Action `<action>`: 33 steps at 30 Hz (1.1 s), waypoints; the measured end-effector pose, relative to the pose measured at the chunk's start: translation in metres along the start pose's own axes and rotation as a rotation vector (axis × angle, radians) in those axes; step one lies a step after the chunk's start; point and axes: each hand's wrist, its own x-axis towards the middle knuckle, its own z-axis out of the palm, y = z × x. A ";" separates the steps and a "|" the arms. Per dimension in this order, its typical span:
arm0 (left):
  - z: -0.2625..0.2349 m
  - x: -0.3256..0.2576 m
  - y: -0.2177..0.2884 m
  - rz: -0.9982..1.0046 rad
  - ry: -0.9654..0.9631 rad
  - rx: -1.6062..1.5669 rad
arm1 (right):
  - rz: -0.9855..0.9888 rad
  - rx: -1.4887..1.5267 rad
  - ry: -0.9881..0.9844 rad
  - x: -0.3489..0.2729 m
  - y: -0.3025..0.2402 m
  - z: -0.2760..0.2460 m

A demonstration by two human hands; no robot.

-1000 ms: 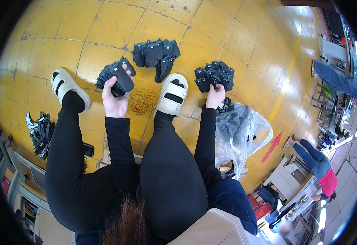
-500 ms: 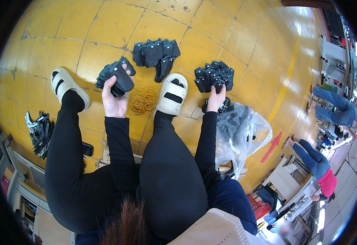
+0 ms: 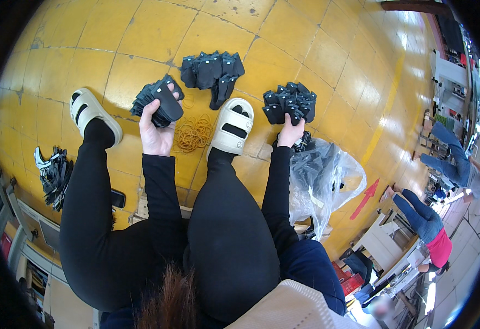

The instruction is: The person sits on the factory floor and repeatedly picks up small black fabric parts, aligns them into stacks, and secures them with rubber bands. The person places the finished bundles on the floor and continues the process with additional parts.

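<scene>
Holding a fanned stack of flat dark pieces with rounded ends (image 3: 167, 105), the left hand (image 3: 157, 135) keeps its thumb and fingers closed around it, near the tangled heap of thin yellowish bands (image 3: 192, 134). The right hand (image 3: 291, 133) touches with its fingertips the near edge of a spread pile of similar dark pieces (image 3: 289, 98) on the yellow tiled floor (image 3: 147, 33), just beyond the transparent plastic bag (image 3: 351, 176); whether these fingers grip one piece, I cannot tell.
</scene>
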 end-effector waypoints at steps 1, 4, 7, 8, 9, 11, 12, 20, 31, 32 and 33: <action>0.000 0.000 0.000 0.005 -0.006 0.004 | 0.012 0.037 -0.010 0.000 -0.001 -0.001; 0.000 0.000 0.000 0.010 0.008 0.001 | 0.052 0.224 -0.051 0.000 -0.001 -0.006; 0.001 0.000 0.001 -0.001 0.015 -0.001 | 0.249 0.458 -0.092 0.000 -0.004 -0.017; 0.001 0.000 0.001 -0.007 0.006 -0.006 | 0.341 0.537 -0.106 0.000 -0.007 -0.021; 0.001 -0.001 0.001 -0.009 0.010 -0.007 | 0.342 0.616 -0.121 0.001 -0.011 -0.025; -0.001 0.000 0.001 -0.004 0.010 -0.019 | 0.309 0.658 -0.193 0.002 -0.025 -0.032; -0.002 0.001 0.001 0.000 0.007 -0.029 | 0.335 0.621 -0.205 0.001 -0.034 -0.033; -0.033 0.011 0.026 0.206 -0.077 -0.411 | 0.149 0.529 -1.214 -0.060 -0.126 0.051; -0.039 0.012 0.022 0.206 -0.067 -0.549 | 0.205 0.438 -1.274 -0.129 -0.151 0.179; -0.038 0.012 0.021 0.198 -0.058 -0.554 | 0.272 0.448 -1.260 -0.128 -0.146 0.174; -0.039 0.012 0.020 0.193 -0.063 -0.550 | 0.327 0.471 -1.194 -0.128 -0.141 0.166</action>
